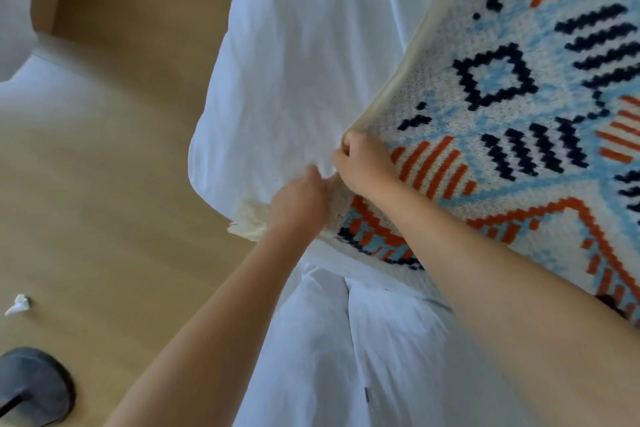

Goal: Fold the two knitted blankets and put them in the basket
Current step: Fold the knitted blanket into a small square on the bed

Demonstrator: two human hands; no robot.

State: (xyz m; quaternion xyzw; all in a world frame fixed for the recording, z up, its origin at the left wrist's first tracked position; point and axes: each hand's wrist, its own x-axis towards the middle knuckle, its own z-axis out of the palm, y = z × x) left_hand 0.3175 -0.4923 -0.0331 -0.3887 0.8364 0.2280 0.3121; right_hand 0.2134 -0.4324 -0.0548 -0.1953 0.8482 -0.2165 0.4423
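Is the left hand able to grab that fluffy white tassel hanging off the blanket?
Probably yes. The left hand already grips the blanket edge, and the tassel hangs just beside it over the white bed edge, with nothing in between. It would have to let go first.

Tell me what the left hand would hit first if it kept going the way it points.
Probably the white bed sheet just beyond the left hand; the patterned blanket edge lies beside it, depth unclear.
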